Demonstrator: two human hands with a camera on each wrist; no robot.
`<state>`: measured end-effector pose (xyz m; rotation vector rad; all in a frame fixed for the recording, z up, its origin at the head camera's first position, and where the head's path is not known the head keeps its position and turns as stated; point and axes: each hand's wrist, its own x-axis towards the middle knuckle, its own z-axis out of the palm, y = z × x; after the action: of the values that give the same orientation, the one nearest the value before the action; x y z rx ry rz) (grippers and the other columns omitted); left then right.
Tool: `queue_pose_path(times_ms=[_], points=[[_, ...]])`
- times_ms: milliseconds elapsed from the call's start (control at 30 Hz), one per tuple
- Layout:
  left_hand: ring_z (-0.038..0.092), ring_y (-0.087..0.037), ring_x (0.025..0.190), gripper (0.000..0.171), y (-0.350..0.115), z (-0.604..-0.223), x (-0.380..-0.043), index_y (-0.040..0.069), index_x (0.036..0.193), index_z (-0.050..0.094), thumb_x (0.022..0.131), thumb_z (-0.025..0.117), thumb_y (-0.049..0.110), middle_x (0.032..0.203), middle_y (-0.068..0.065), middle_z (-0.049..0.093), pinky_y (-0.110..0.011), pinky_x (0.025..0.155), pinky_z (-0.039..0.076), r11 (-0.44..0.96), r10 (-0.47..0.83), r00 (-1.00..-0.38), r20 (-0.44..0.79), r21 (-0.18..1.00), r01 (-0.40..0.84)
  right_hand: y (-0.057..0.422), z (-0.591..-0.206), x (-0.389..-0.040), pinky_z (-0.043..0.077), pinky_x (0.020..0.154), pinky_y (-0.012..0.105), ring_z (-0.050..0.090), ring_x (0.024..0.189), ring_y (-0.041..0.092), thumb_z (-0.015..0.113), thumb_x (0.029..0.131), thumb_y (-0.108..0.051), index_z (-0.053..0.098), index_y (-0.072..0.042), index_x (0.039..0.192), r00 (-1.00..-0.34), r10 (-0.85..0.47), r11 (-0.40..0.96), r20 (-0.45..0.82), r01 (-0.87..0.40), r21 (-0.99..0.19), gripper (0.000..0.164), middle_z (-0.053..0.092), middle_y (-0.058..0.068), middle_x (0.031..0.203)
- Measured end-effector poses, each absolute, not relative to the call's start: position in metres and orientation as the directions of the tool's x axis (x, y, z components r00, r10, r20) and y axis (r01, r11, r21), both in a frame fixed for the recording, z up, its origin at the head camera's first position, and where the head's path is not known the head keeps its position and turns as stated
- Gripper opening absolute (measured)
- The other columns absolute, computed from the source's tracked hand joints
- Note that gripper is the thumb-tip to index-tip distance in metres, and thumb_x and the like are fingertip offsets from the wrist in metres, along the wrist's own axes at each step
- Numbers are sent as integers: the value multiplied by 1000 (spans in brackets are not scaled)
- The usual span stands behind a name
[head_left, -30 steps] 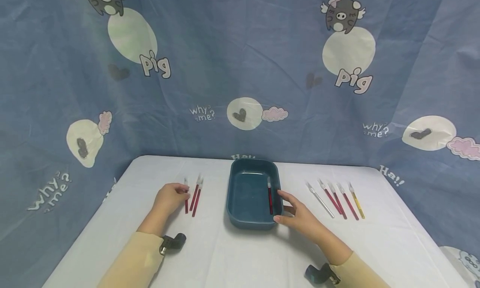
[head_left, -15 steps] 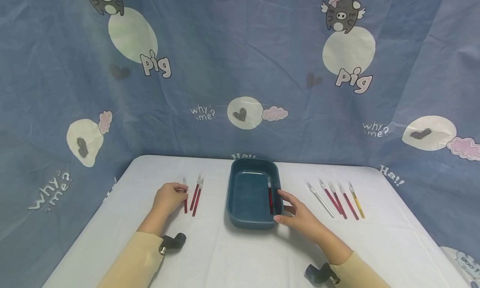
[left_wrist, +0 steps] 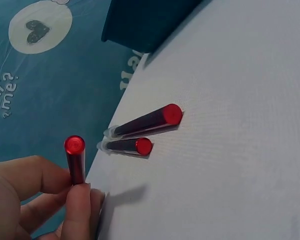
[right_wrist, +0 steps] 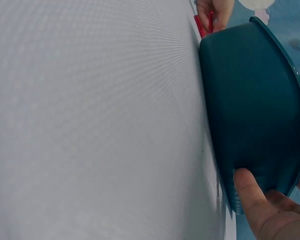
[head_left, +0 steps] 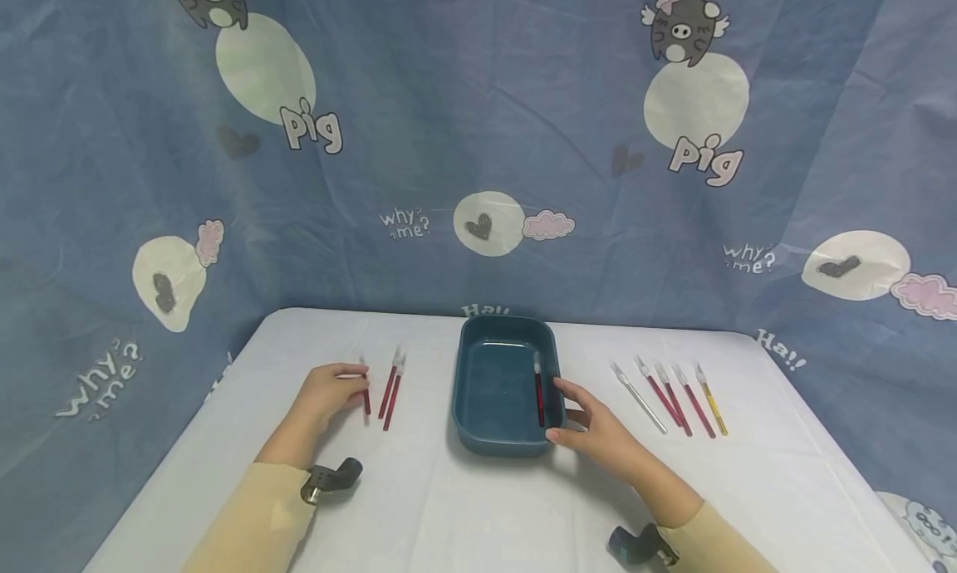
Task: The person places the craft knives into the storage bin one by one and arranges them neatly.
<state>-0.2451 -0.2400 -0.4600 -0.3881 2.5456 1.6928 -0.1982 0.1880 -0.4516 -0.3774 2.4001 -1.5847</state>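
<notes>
My left hand (head_left: 325, 394) pinches a red craft knife (head_left: 366, 397) with a clear cap between thumb and fingers. In the left wrist view this craft knife (left_wrist: 76, 162) shows its red butt end, lifted off the table. Two more red craft knives (head_left: 395, 390) lie just to its right. My right hand (head_left: 598, 428) touches the right side of a dark teal rectangular bin (head_left: 467, 444), fingers on the rim and thumb at the near corner. Inside the bin lies one red craft knife (head_left: 539, 394). The right wrist view has the thumb against the bin's outer wall (right_wrist: 250, 110).
On the right of the white-covered table (head_left: 478, 515) several capped craft knives (head_left: 676, 403) lie in a row. Among them are a silver one (head_left: 641, 400), a yellow one (head_left: 713, 403) and red ones. A blue patterned cloth (head_left: 478, 124) hangs behind the table.
My left hand has shifted slightly left with the red craft knife, away from the two beside it, and lifted it. The right hand and the bin have stayed put.
</notes>
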Motion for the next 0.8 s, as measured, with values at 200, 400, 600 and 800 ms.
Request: queue_pose_path(times_ms=[200,400,600,800], points=[[68,-9,84,44,-241,-462,-246,-4,134,58,95,66,14,127,-25,60,-23,77,58,323,-162,-963,-214,911,-257,189,-451,-198,38,108,60,40,139,45,78,89,-19,29,-14,158,-932,-358,354,-53,-82,-932,84,26,18,162],[68,-10,85,44,-238,-460,-246,-3,135,58,96,66,13,121,-22,63,-23,77,58,297,-132,-973,-190,929,-221,188,-452,-199,40,107,59,41,138,45,78,89,-17,31,-14,157,-931,-360,339,-50,-81,-937,83,27,18,162],[68,-11,90,44,-230,-449,-243,-1,137,58,96,66,15,125,-21,63,-23,78,58,276,-87,-983,-162,944,-180,188,-452,-199,41,107,59,41,139,45,79,88,-18,31,-15,157,-934,-354,342,-49,-81,-936,83,27,18,161],[68,-9,86,44,-218,-438,-239,-4,136,56,96,65,10,123,-24,64,-22,75,58,223,-44,-989,-141,964,-147,188,-453,-199,41,107,59,40,139,45,79,88,-17,31,-15,157,-933,-356,340,-53,-77,-937,84,27,18,162]])
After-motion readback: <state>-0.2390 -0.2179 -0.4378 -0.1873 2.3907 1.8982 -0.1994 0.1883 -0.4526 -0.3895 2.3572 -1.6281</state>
